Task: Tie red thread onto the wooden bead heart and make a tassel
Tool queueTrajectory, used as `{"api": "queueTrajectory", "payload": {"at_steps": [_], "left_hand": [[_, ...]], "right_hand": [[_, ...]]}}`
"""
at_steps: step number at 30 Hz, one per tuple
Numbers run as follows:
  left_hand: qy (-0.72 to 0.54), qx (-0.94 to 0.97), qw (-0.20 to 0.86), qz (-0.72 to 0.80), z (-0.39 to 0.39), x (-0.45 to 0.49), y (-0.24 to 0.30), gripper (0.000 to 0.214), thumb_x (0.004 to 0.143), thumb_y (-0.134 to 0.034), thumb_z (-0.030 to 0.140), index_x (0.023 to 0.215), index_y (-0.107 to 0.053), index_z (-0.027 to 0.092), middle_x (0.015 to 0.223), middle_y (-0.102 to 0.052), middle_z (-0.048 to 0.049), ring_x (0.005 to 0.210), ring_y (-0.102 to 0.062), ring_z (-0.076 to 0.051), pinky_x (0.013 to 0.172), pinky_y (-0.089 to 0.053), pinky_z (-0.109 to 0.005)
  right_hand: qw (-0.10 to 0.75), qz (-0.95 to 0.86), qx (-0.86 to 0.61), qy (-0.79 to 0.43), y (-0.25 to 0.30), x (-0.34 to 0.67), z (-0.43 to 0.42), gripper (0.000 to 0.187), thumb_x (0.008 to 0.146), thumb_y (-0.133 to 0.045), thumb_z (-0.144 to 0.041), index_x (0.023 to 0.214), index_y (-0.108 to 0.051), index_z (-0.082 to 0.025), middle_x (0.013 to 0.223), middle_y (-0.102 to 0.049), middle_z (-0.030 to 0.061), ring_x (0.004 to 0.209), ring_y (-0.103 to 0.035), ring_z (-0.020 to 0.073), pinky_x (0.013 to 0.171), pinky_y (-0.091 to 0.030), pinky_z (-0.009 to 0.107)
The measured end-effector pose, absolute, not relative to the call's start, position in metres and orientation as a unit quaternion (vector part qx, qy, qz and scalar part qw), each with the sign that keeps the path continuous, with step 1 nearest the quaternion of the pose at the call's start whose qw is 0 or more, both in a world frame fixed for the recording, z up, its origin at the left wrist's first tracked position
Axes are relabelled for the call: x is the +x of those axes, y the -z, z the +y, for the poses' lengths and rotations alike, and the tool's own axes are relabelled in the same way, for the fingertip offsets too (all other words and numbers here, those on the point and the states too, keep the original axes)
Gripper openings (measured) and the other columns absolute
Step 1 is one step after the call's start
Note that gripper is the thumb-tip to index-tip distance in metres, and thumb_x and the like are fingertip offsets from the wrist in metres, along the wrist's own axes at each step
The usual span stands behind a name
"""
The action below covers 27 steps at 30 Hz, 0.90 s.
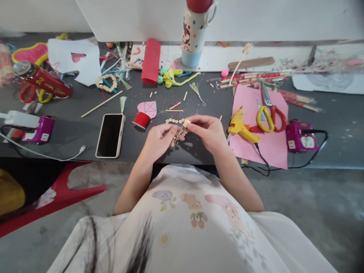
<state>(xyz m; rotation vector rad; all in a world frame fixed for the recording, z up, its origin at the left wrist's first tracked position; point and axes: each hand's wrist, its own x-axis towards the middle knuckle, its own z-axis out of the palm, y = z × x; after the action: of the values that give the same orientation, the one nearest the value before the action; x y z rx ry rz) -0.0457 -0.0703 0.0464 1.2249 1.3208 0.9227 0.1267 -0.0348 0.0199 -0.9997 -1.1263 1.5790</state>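
Observation:
My left hand [159, 139] and my right hand [207, 131] meet over the near edge of the dark table [71, 102]. Both pinch a small craft piece of thin wooden sticks and pale beads [182, 129] held between their fingertips. A strip of the same pale beads [174, 121] lies on the table just behind them. A red thread spool [141, 120] and a pink kite-shaped paper [148, 108] sit left of my left hand. A yellow glue gun [241, 127] lies right of my right hand on a pink sheet [264, 144].
A phone [110, 135] lies face up at left. Scissors [269, 113] rest on the pink sheet beside a purple device [300, 137]. A dotted flask [195, 32], red paper roll [151, 60], red can [42, 80], loose sticks and scraps crowd the back.

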Motion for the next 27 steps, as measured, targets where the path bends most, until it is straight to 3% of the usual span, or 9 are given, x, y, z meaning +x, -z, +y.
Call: {"api": "queueTrajectory", "payload": {"at_steps": [9,21,27], "left_hand": [[-0.388,0.470,0.587,0.532,-0.069,-0.046,-0.046,0.031,0.078,-0.071,0.045,0.087,-0.069,0.016,0.069,-0.073,-0.0045,0.041,-0.049,-0.006,0.040,-0.035,-0.019],[-0.423,0.478,0.513,0.574,-0.071,-0.041,-0.043,0.030,0.081,-0.067,0.047,0.081,-0.059,0.019,0.060,-0.069,0.0000,0.040,-0.049,-0.007,0.040,-0.037,-0.021],[-0.429,0.480,0.502,0.577,-0.071,-0.041,-0.043,0.027,0.081,-0.066,0.044,0.081,-0.057,0.019,0.056,-0.065,0.0024,0.041,-0.047,-0.007,0.041,-0.036,-0.019]], "right_hand": [[0.456,-0.558,-0.399,-0.567,-0.029,0.126,-0.039,0.015,0.070,-0.079,-0.030,0.081,-0.075,-0.021,0.090,-0.072,0.0040,0.081,-0.067,0.0145,0.075,-0.057,0.030],[0.458,-0.677,-0.391,-0.423,-0.033,0.125,-0.047,0.009,0.079,-0.071,-0.023,0.086,-0.074,-0.022,0.093,-0.071,0.0049,0.083,-0.066,0.0147,0.073,-0.058,0.028],[0.480,-0.663,-0.378,-0.433,-0.031,0.124,-0.047,0.010,0.078,-0.072,-0.023,0.088,-0.074,-0.021,0.094,-0.071,0.0050,0.084,-0.067,0.0148,0.072,-0.058,0.028]]}}
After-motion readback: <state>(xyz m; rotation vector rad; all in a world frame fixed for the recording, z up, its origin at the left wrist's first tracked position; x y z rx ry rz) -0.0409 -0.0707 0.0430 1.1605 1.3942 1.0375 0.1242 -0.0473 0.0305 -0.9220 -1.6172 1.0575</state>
